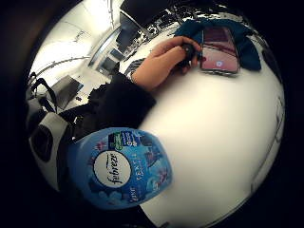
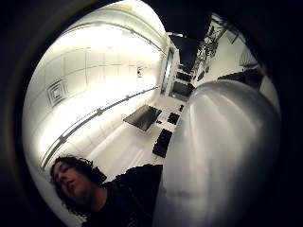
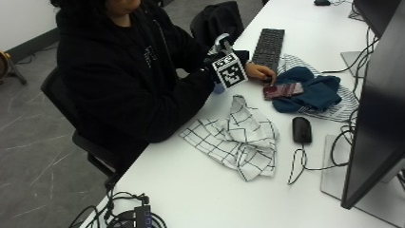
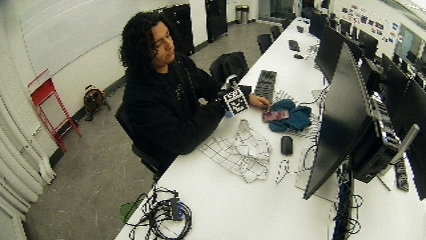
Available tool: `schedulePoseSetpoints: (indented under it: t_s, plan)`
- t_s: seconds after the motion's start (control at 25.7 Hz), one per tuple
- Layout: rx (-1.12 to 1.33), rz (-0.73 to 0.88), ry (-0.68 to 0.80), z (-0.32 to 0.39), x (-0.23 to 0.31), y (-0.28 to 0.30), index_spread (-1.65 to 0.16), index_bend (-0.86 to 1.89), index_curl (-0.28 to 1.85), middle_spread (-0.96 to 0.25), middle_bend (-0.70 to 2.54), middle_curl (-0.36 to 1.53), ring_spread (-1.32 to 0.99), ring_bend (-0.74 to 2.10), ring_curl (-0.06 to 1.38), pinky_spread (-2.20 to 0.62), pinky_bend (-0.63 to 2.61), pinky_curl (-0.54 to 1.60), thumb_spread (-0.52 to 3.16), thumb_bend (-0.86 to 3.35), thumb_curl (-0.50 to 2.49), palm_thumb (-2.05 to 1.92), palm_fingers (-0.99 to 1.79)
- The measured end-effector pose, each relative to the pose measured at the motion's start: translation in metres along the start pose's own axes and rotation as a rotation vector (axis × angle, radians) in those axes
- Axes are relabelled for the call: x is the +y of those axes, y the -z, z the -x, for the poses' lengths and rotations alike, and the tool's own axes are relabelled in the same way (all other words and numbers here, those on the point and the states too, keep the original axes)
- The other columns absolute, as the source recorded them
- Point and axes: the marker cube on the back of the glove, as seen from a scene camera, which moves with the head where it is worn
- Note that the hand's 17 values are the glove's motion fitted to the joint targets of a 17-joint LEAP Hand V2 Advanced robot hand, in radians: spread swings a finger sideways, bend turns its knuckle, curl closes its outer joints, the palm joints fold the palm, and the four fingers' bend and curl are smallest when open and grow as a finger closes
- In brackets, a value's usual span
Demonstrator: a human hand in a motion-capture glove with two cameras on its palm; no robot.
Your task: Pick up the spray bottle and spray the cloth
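My right hand (image 3: 218,66) is raised off the worktop (image 3: 208,190), grip state can't tell; Febreze spray bottle (image 1: 121,168) near palm; checked cloth (image 3: 237,137) at 5 o'clock, w/in spray reach.

Blue Febreze spray bottle (image 1: 121,167) raised at table edge, white black-checked cloth (image 3: 237,138) crumpled on table

Surface: a long white table (image 3: 208,190) carried everything.
Nearest the gloved grip: a checked white cloth (image 3: 237,137) lay crumpled.
Beyond the grip: a black keyboard (image 3: 268,43).
Farther out: a teal cloth (image 3: 313,92), a phone (image 3: 283,90) on it, a black mouse (image 3: 301,129).
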Motion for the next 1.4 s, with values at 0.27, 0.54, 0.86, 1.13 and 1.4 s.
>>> schedulePoseSetpoints:
  t_s: [0.27, 0.54, 0.86, 1.13, 1.4]
  plan:
    - [-0.013, -0.008, 0.017, 0.000, -0.002, 0.000, -0.27, 0.19, 0.54, -0.21, 0.72, 0.55, -0.23, 0.80, 0.49, -0.34, 0.50, 0.41, 0.56, -0.03, 0.68, 0.94, 1.41]
    - [-0.046, 0.047, -0.015, -0.001, 0.001, -0.001, -0.27, 0.20, 0.54, -0.21, 0.71, 0.55, -0.22, 0.81, 0.48, -0.34, 0.49, 0.41, 0.56, -0.03, 0.69, 0.93, 1.40]
    - [0.086, 0.214, -0.060, 0.000, 0.001, 0.014, -0.27, 0.17, 0.53, -0.19, 0.66, 0.52, -0.20, 0.73, 0.46, -0.30, 0.52, 0.42, 0.69, -0.09, 0.63, 0.76, 1.32]
    - [0.545, 0.328, 0.032, 0.025, -0.005, 0.062, -0.31, -0.02, 0.42, -0.20, 0.55, 0.49, -0.21, 0.71, 0.45, -0.27, 0.58, 0.43, 0.79, -0.10, 0.51, 0.50, 1.03]
    - [1.045, 0.324, -0.159, 0.047, 0.007, 0.161, -0.37, 0.11, 0.37, -0.15, 0.37, 0.43, -0.17, 0.56, 0.43, -0.01, 0.51, 0.45, 0.83, -0.06, 0.45, 0.42, 0.31]
